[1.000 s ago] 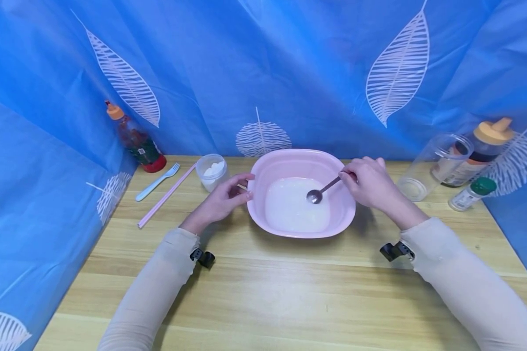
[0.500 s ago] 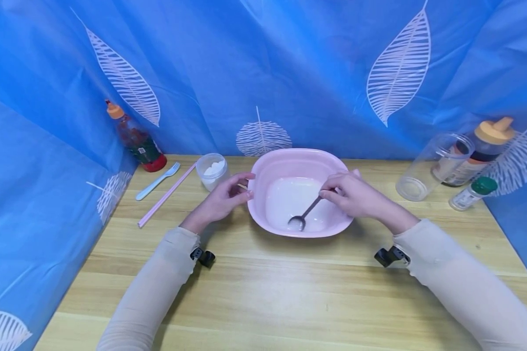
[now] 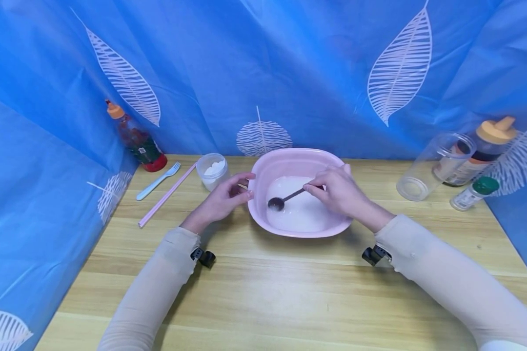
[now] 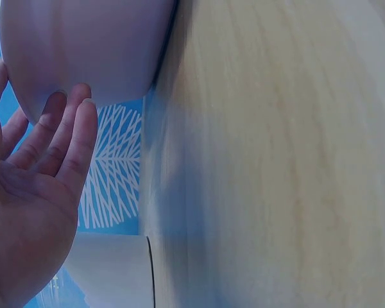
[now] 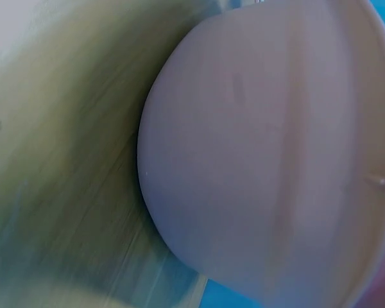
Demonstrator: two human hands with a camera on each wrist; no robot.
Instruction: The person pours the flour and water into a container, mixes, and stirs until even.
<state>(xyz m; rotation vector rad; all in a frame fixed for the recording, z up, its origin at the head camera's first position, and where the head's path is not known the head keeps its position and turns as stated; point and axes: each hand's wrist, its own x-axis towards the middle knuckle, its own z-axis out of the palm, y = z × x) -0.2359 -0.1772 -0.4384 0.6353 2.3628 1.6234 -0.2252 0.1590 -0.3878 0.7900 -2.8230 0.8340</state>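
Note:
A pink basin (image 3: 297, 233) with white liquid (image 3: 308, 210) in it stands at the middle of the table. My left hand (image 3: 222, 200) holds its left edge, thumb at the rim; in the left wrist view the fingers of that hand (image 4: 42, 173) lie against the outer wall. Over the basin's right side, my right hand (image 3: 340, 191) pinches the handle of a dark spoon (image 3: 295, 194). The spoon's bowl sits at the left part of the liquid. In the right wrist view the basin wall (image 5: 244, 141) hides most of the right hand.
Left of the basin are a clear jar (image 3: 212, 179) of white lumps, a pink straw-like stick (image 3: 167, 196), a light blue fork (image 3: 158, 181) and a red sauce bottle (image 3: 139, 141). A clear cup (image 3: 415, 183), a dark sauce bottle (image 3: 474, 156) and a green-capped shaker (image 3: 474, 192) stand right.
My right hand has moved left over the basin. The spoon has swept from the right part of the liquid past the near side to the left. The left hand has stayed put.

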